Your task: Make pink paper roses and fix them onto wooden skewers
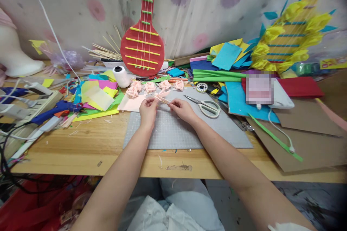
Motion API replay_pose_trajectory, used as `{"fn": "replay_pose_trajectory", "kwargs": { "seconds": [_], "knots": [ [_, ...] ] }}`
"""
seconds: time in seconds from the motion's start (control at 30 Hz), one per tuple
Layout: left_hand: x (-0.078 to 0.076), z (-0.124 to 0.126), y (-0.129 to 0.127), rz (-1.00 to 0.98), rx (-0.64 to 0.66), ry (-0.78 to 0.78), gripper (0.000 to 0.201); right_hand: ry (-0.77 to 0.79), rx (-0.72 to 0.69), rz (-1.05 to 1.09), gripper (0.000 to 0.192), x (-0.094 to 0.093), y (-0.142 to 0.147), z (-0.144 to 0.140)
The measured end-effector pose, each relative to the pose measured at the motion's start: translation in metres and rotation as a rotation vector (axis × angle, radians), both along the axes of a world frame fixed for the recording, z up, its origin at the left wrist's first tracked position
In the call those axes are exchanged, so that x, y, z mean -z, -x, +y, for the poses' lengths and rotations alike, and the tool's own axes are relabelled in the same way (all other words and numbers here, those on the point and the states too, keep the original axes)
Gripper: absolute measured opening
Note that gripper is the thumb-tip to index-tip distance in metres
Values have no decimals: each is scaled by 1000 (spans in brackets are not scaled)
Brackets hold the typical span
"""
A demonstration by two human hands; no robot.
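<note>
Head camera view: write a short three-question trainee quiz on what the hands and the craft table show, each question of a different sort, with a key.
1. True or false: the left hand and the right hand both hold the pink paper strip above the grey cutting mat.
2. Which tool lies on the mat just right of the right hand?
A. scissors
B. blue glue gun
C. white thread spool
3. Fill in: the finished pink paper flowers lie in a row in front of the ____ paper guitar.

Key: 1 true; 2 A; 3 red.
</note>
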State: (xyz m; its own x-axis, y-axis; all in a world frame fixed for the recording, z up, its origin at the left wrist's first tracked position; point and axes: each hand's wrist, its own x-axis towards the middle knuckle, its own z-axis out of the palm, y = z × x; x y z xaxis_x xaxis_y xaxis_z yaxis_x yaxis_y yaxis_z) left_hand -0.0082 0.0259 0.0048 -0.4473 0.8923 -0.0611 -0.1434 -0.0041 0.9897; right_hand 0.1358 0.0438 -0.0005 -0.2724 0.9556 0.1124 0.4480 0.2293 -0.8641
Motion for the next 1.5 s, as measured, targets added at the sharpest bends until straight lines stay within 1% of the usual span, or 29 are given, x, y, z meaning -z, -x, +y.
{"fn": "replay_pose_trajectory", "kwargs": {
  "seconds": [0.07,0.13,0.17,0.23,0.3,0.37,0.53,0.7,0.9,1.03,1.3,1.5],
  "knots": [
    [3,0,4,286,-73,-71,17,5,23,-26,21,-1,-1,0],
    [6,0,7,518,-133,-129,17,11,31,-25,21,-1,-2,0],
    [6,-1,7,586,-140,-146,19,12,32,-20,21,-1,-2,0],
    [8,-2,7,653,-125,-157,25,12,26,-13,20,0,-1,0],
    [8,-4,5,687,-102,-151,31,10,17,-3,20,0,-1,0],
    [8,-6,4,729,-82,-144,32,14,14,4,20,1,-1,0],
    [6,-8,8,798,-6,-113,10,37,25,0,19,0,-2,0],
    [7,-5,10,829,29,-131,9,76,15,39,18,-1,-2,1],
    [5,-6,8,824,46,-134,10,109,-13,83,23,2,-6,4],
    [2,-8,7,826,65,-123,9,121,-62,87,25,5,-11,6],
    [0,-10,8,865,29,-54,6,116,-129,56,25,3,-11,4],
    [3,-9,9,856,42,-94,7,101,-127,29,24,0,-7,1]
  ]
}}
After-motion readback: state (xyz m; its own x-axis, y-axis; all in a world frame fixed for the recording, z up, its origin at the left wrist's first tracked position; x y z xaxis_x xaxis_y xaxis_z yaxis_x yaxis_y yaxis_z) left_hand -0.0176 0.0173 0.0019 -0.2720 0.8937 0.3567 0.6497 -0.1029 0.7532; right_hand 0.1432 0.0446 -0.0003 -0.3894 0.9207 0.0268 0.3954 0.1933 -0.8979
